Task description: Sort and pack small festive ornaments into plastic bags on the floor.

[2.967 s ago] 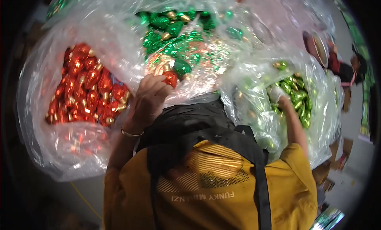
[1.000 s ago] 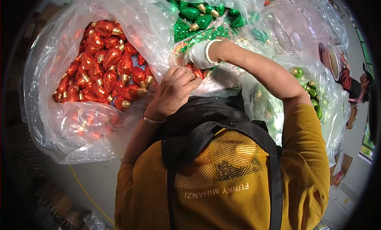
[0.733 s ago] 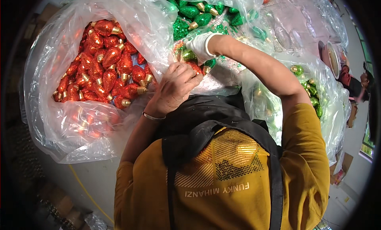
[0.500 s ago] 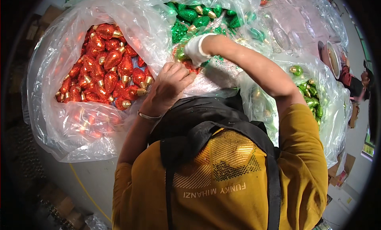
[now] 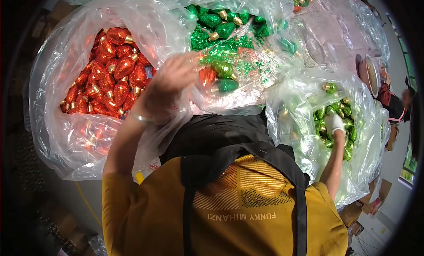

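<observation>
I log a red bulb ornament (image 5: 206, 75) and two green bulb ornaments (image 5: 224, 75) lying on the clear plastic at about 12 o'clock. The left hand (image 5: 170, 83), bare, sits just beside the red one at its 9 o'clock, fingers curled; blur, so I cannot tell whether it grips anything. The right hand (image 5: 334, 123), in a white glove, is down in the bag of light-green bulbs (image 5: 353, 136) at 3 o'clock, its grip hidden. A bag of red bulbs (image 5: 106, 81) lies at 10 o'clock.
</observation>
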A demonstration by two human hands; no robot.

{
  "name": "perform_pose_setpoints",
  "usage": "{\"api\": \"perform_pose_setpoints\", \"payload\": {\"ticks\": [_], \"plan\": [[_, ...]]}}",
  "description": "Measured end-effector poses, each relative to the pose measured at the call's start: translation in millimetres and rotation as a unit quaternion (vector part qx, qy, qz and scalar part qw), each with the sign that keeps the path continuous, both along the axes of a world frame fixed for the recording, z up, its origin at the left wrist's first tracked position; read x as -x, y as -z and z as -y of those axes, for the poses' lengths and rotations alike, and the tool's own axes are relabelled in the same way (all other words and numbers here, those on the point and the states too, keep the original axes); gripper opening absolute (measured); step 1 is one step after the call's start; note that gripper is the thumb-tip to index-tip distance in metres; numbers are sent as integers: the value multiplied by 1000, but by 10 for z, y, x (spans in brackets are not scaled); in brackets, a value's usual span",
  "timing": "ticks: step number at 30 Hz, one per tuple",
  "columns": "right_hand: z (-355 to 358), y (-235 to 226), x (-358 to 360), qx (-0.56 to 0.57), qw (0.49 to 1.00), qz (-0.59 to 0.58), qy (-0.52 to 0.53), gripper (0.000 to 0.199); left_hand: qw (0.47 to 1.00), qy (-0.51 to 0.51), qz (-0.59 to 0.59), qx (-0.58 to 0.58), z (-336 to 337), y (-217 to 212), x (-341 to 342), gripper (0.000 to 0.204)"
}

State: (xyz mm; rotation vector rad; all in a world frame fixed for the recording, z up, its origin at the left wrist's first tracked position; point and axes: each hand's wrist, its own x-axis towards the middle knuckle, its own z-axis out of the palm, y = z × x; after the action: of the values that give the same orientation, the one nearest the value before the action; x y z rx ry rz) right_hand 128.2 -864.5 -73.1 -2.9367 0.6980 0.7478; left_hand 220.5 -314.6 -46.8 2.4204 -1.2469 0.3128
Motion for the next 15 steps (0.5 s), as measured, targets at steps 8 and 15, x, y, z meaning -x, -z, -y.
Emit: {"api": "perform_pose_setpoints", "payload": {"ticks": [8, 15], "plan": [[413, 1375, 291, 46, 997, -46, 45, 35, 994, -54, 84, -48, -136, 64, -359, 28], [581, 1224, 186, 38, 995, -87, -12, 33, 982, -81, 69, 156, 748, 24, 272, 21]]}}
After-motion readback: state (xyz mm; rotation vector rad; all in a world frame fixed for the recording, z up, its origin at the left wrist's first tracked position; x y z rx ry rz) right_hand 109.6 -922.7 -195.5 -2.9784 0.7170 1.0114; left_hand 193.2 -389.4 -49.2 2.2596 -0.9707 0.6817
